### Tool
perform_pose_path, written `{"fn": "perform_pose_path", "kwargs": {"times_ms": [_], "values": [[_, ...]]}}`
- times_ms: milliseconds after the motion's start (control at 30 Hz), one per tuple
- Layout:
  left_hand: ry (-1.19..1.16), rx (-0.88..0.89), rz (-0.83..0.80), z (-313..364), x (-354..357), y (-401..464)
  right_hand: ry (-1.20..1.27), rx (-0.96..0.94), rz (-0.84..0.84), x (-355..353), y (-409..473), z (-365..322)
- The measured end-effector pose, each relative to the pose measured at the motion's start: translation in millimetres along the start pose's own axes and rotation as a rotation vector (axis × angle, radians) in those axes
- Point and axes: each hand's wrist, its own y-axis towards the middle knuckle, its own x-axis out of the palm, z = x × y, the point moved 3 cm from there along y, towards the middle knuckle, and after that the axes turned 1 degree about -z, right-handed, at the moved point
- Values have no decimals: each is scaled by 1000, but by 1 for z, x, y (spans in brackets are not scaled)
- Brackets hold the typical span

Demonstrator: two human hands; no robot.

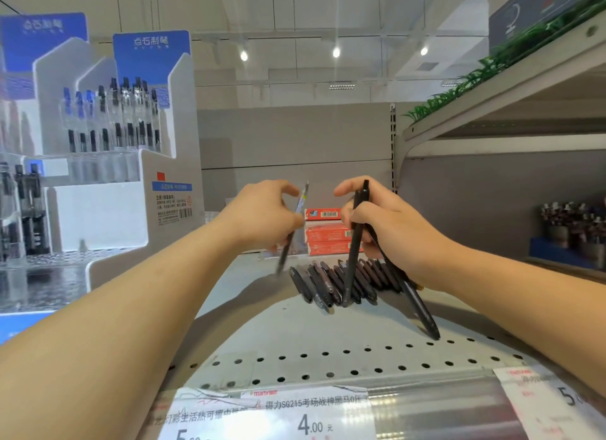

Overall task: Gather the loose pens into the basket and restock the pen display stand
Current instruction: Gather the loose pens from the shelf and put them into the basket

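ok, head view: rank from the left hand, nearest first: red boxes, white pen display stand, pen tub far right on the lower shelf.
From the left hand:
1. red boxes, just right of it, behind.
2. white pen display stand, to its left.
3. pen tub, far right, beyond the right hand.

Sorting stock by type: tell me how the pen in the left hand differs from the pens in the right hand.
The left hand holds one pen with a clear upper barrel; the right hand holds several black pens, all opaque. The left pen hangs above the shelf; one black pen's tip reaches down among the loose pens lying there. All are held roughly upright, tips down.
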Motion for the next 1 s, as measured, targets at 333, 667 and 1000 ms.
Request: {"fn": "perform_pose_path", "kwargs": {"times_ms": [333, 667, 1000], "values": [[-556, 193, -247, 46, 15, -25, -16, -234, 290, -19, -1, -12], [-480, 269, -310, 57, 28, -33, 164, -112, 227, -20, 0, -8], [-154, 64, -225, 25, 22, -16, 232, 23, 169, -27, 6, -4]]}}
